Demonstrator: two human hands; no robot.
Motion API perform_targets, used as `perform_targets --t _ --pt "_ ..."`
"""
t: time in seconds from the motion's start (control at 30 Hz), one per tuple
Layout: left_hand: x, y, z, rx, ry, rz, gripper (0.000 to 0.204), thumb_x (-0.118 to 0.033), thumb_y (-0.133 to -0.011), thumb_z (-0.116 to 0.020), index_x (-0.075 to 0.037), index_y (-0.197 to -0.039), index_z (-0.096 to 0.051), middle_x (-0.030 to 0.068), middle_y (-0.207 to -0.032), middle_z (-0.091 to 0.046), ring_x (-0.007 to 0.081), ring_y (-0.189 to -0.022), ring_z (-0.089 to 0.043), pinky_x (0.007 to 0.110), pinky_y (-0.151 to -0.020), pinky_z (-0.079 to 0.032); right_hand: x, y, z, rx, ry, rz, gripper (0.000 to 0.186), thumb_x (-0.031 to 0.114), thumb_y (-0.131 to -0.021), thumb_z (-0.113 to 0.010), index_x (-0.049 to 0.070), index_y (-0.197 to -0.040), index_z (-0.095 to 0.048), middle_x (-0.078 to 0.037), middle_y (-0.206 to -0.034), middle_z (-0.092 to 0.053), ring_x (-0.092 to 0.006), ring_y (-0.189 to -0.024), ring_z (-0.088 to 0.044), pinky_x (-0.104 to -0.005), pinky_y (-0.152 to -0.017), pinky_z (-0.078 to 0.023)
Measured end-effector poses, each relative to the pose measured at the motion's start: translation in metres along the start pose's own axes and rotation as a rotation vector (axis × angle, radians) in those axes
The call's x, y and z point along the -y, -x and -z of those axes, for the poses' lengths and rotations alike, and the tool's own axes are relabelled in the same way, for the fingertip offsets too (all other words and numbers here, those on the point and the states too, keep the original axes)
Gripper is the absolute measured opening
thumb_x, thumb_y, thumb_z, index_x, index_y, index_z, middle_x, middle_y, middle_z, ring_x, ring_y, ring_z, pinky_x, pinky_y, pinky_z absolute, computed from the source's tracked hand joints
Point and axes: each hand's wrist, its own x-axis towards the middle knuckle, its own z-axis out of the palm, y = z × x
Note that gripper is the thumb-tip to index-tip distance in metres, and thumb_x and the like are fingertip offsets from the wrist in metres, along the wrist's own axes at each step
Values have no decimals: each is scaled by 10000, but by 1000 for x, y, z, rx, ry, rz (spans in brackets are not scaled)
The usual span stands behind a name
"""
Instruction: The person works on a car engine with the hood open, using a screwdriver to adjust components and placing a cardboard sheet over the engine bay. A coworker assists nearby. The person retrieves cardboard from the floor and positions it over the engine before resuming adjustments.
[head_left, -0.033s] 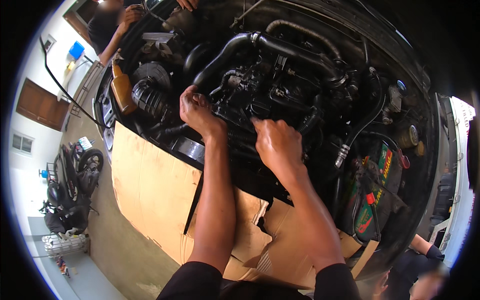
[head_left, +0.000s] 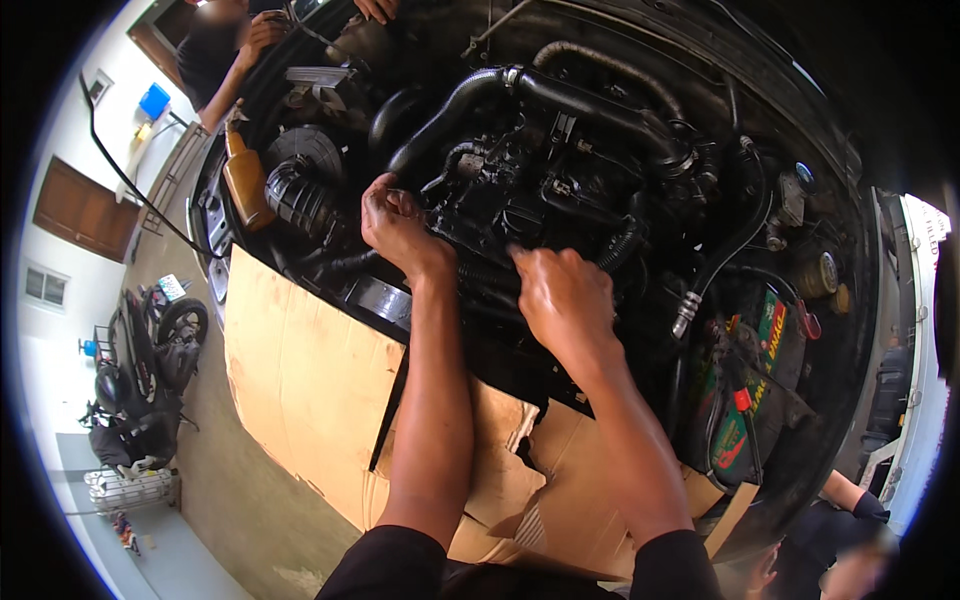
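Both hands reach over a black car engine in an open engine bay. My left hand is closed, fingers curled, at the engine's left front edge below a thick black hose. Whatever those fingers hold is hidden. Over the front of the engine is my right hand, closed with knuckles up and its index finger toward the engine. Anything in its grip is too dark to make out. Just beyond it sits a round black cap, with a corrugated hose to its right.
Cardboard covers the car's front edge under my forearms. A brown spray bottle stands beside a ribbed air duct. The battery is at right. One person is at far left, another at lower right.
My right hand has shifted slightly right and toward me. My left hand stays almost in place, and the view has barely moved.
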Motion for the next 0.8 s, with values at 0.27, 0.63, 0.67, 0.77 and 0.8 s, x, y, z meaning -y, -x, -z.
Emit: perform_targets --t 0.27,0.63,0.67,0.77,0.8 --pt "1 2 -16 57 34 -3 250 -171 -1080 -518 -8 -1019 -698 -52 -709 -465 35 -584 -402 226 -511 -252 1 -13 -8 -82 76 -24 240 145 -1045 -685 175 -1220 -847 -193 -868 -790 -413 -841 -793 -507 -769 -653" --pt "-1 0 -11 12 43 -8 243 -148 -1079 -535 11 -1075 -718 -31 -714 -462 49 -572 -381 240 -505 -244 2 4 18 58 110 -53 230 146 -1017 -717 201 -1195 -852 -151 -932 -812 -373 -876 -797 -482 -793 -650" --pt "-2 -3 -9 20 39 -16 243 -146 -1078 -535 12 -1072 -720 -30 -712 -462 49 -569 -378 240 -504 -243 3 7 16 38 139 -30 226 142 -1014 -716 189 -1190 -849 -149 -932 -812 -372 -880 -798 -482 -788 -651" --pt "3 1 -16 37 55 1 245 -147 -1078 -538 16 -1066 -721 -31 -701 -458 49 -562 -372 243 -502 -241 8 -1 -1 -50 211 -59 222 121 -1005 -706 149 -1181 -838 -152 -931 -811 -388 -890 -796 -506 -789 -649" --pt "1 1 -15 37 52 2 246 -148 -1078 -539 17 -1065 -721 -31 -697 -457 49 -560 -370 244 -501 -241 7 -9 -8 -64 173 -56 227 123 -1008 -699 146 -1190 -833 -161 -936 -808 -398 -891 -790 -515 -800 -647"
